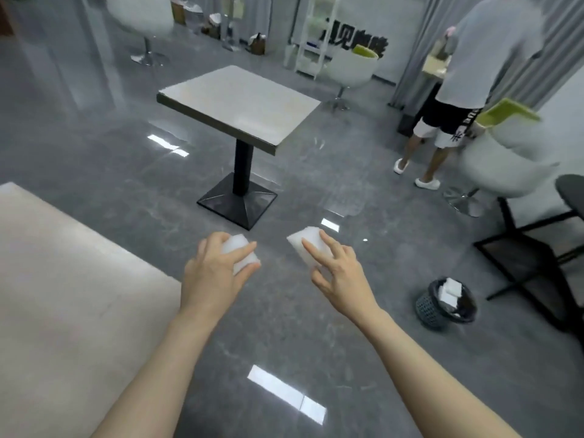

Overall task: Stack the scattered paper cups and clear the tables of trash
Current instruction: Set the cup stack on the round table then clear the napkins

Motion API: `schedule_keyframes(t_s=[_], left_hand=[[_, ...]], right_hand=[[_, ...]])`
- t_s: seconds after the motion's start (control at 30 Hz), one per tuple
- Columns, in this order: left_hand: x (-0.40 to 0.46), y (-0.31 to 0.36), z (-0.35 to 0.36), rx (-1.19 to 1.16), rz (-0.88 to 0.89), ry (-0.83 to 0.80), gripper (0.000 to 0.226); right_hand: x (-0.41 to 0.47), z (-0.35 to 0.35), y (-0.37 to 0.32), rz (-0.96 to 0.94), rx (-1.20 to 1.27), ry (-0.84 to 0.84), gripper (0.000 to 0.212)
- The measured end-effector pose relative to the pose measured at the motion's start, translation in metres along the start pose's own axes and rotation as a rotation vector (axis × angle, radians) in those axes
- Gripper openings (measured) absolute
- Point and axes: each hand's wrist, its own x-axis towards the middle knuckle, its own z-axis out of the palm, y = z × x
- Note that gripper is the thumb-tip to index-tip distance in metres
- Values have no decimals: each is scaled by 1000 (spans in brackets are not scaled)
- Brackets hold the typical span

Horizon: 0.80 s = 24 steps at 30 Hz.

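Head view. The left hand (pixel 218 267) grips a white paper cup (pixel 241 252), fingers curled round its wall; the right hand (pixel 335 273) holds a second white paper cup (pixel 308 245) with its fingers spread along the side. Both cups hang over the grey floor, between the near table (pixel 63 279) at left and the black waste basket (pixel 442 306) at right, which already contains white trash. Such cups are probably light and thin-walled, easily crushed; a gentle hold round the wall suits them. Blur hides the rims and any contents. The far table (pixel 240 102) shows no trash.
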Motion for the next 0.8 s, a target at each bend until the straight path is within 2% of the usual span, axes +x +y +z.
schedule_keyframes(t_s=[0.37, 0.8], left_hand=[[90, 131, 121, -19, 277, -194, 36], [277, 243, 257, -55, 616, -474, 39]], right_hand=[[-31, -55, 155, 336, -60, 86, 54], [23, -81, 296, 803, -91, 168, 51]])
